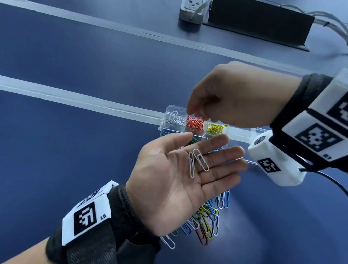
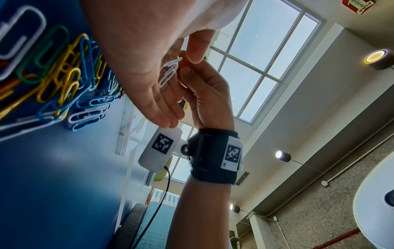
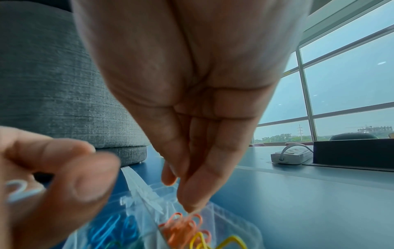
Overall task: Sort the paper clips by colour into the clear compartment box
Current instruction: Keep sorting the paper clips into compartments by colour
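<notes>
My left hand [image 1: 186, 175] is held palm up with straight fingers above the table. Two white paper clips [image 1: 197, 162] lie loose on its fingers and show again in the left wrist view [image 2: 169, 72]. Just beyond it stands the clear compartment box [image 1: 170, 110], with white clips [image 1: 173, 118], red clips [image 1: 195, 123] and yellow clips [image 1: 216, 128] in separate back cells. My right hand [image 1: 194, 110] hangs fingers-down over the red cell. Its fingertips [image 3: 192, 205] are just above the red clips [image 3: 183, 227], and no clip shows between them. A mixed pile of clips [image 1: 205, 218] lies under my left hand.
A grey power strip [image 1: 192, 3], a black block [image 1: 258, 19] and cables [image 1: 336, 24] sit at the far edge of the blue table. A pale strip [image 1: 66, 99] runs across the table behind the box. The right wrist camera's black cable [image 1: 342, 188] trails to the right.
</notes>
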Action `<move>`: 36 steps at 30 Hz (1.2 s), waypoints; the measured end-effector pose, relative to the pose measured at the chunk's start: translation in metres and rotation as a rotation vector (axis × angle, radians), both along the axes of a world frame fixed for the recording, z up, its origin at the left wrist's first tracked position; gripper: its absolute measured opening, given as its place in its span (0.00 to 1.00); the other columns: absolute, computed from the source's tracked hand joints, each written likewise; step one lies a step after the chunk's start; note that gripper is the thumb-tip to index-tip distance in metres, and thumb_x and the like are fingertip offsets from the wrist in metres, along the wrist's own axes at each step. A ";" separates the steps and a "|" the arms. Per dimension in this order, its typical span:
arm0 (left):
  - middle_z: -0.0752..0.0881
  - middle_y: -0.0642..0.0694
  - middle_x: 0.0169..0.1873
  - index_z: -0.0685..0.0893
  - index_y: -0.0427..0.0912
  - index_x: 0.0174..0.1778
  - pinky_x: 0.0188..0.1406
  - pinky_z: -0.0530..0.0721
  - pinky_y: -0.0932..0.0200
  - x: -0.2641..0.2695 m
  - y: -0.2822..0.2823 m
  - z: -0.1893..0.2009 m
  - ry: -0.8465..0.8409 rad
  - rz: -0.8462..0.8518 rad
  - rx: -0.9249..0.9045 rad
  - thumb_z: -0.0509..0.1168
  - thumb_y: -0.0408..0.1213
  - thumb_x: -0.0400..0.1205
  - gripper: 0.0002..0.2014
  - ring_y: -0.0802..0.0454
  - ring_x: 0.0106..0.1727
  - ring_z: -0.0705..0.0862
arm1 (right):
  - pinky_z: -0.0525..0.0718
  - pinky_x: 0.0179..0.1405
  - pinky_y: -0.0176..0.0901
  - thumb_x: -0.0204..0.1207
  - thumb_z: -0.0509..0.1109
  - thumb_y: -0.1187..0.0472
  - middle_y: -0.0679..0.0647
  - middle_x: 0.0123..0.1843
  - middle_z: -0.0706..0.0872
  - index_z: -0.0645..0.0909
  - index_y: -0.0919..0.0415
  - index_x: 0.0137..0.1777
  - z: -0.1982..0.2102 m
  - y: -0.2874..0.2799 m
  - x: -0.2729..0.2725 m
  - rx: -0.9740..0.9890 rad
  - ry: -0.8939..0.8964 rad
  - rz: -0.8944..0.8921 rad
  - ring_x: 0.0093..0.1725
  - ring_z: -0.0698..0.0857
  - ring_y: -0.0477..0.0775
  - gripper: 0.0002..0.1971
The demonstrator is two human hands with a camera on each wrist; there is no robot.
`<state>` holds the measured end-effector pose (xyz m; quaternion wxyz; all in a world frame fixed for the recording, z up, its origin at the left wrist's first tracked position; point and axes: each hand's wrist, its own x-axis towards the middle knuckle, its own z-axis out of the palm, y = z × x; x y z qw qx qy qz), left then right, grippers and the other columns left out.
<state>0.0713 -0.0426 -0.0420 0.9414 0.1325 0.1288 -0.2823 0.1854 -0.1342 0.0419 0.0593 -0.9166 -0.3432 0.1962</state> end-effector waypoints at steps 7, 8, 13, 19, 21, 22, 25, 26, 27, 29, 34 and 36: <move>0.86 0.29 0.54 0.83 0.30 0.59 0.57 0.83 0.41 0.001 0.002 -0.001 -0.002 0.016 0.002 0.53 0.46 0.78 0.25 0.34 0.55 0.86 | 0.73 0.37 0.22 0.76 0.63 0.63 0.38 0.42 0.89 0.86 0.42 0.53 0.009 -0.014 -0.001 0.111 0.005 0.048 0.36 0.82 0.33 0.16; 0.86 0.29 0.55 0.82 0.30 0.60 0.58 0.82 0.41 0.002 0.003 -0.001 -0.005 0.022 -0.009 0.53 0.47 0.78 0.26 0.34 0.56 0.85 | 0.74 0.36 0.24 0.76 0.65 0.61 0.40 0.41 0.89 0.86 0.42 0.52 0.013 -0.017 -0.003 0.161 0.001 0.061 0.33 0.81 0.32 0.13; 0.85 0.30 0.57 0.83 0.30 0.59 0.65 0.78 0.40 0.001 0.004 -0.004 -0.036 0.036 -0.050 0.51 0.51 0.79 0.29 0.33 0.63 0.82 | 0.71 0.34 0.24 0.69 0.68 0.45 0.42 0.38 0.86 0.86 0.42 0.50 0.015 -0.023 -0.023 0.099 0.031 0.279 0.33 0.79 0.38 0.12; 0.82 0.36 0.50 0.86 0.33 0.48 0.65 0.77 0.39 0.002 0.003 -0.003 -0.035 0.054 -0.077 0.51 0.54 0.79 0.28 0.37 0.58 0.82 | 0.69 0.34 0.20 0.66 0.70 0.52 0.38 0.33 0.78 0.86 0.47 0.40 0.002 -0.027 -0.029 0.127 -0.031 0.337 0.30 0.74 0.34 0.05; 0.83 0.35 0.52 0.86 0.32 0.50 0.65 0.77 0.39 0.002 0.003 -0.003 -0.038 0.048 -0.071 0.51 0.55 0.79 0.29 0.36 0.60 0.81 | 0.69 0.36 0.20 0.66 0.69 0.52 0.37 0.32 0.78 0.86 0.47 0.42 0.004 -0.027 -0.029 0.146 -0.009 0.326 0.30 0.74 0.32 0.06; 0.84 0.34 0.53 0.86 0.32 0.51 0.65 0.77 0.39 0.002 0.002 -0.003 -0.044 0.046 -0.072 0.51 0.55 0.79 0.29 0.36 0.61 0.81 | 0.71 0.37 0.22 0.67 0.69 0.53 0.38 0.34 0.80 0.86 0.47 0.44 0.004 -0.027 -0.029 0.139 -0.002 0.332 0.32 0.76 0.35 0.07; 0.87 0.34 0.51 0.86 0.32 0.50 0.66 0.77 0.39 0.001 0.001 -0.003 -0.057 0.037 -0.071 0.50 0.56 0.80 0.31 0.37 0.60 0.83 | 0.74 0.39 0.29 0.70 0.71 0.54 0.41 0.40 0.83 0.86 0.45 0.48 0.001 -0.027 -0.031 0.124 0.014 0.345 0.37 0.79 0.40 0.08; 0.87 0.33 0.51 0.86 0.32 0.51 0.66 0.77 0.39 0.001 0.001 -0.003 -0.063 0.031 -0.069 0.49 0.57 0.80 0.31 0.36 0.60 0.83 | 0.74 0.38 0.28 0.69 0.71 0.54 0.40 0.38 0.82 0.86 0.45 0.47 0.001 -0.027 -0.031 0.125 0.017 0.339 0.35 0.78 0.39 0.07; 0.86 0.32 0.52 0.86 0.32 0.52 0.66 0.77 0.39 0.001 0.001 -0.003 -0.066 0.026 -0.063 0.49 0.57 0.80 0.32 0.35 0.62 0.82 | 0.73 0.35 0.26 0.68 0.71 0.53 0.39 0.34 0.80 0.86 0.44 0.44 0.002 -0.027 -0.030 0.129 0.022 0.323 0.32 0.77 0.37 0.06; 0.84 0.29 0.57 0.84 0.30 0.57 0.65 0.77 0.39 0.002 0.002 -0.003 -0.062 0.016 -0.051 0.50 0.57 0.80 0.32 0.31 0.64 0.81 | 0.71 0.27 0.22 0.67 0.75 0.54 0.38 0.25 0.78 0.85 0.45 0.40 0.009 -0.028 -0.030 0.152 0.075 0.268 0.27 0.78 0.37 0.03; 0.81 0.26 0.63 0.83 0.30 0.60 0.64 0.78 0.39 0.003 0.003 -0.001 -0.073 -0.009 -0.017 0.49 0.54 0.82 0.31 0.31 0.63 0.81 | 0.70 0.24 0.22 0.64 0.74 0.55 0.40 0.21 0.78 0.86 0.44 0.37 0.012 -0.024 -0.031 0.176 0.144 0.312 0.25 0.79 0.38 0.04; 0.85 0.28 0.57 0.85 0.34 0.54 0.64 0.79 0.40 0.002 0.001 -0.001 -0.082 -0.010 -0.003 0.49 0.51 0.82 0.27 0.33 0.59 0.84 | 0.73 0.29 0.26 0.64 0.71 0.52 0.40 0.27 0.82 0.86 0.42 0.41 0.004 -0.019 -0.033 0.150 0.127 0.351 0.28 0.79 0.40 0.07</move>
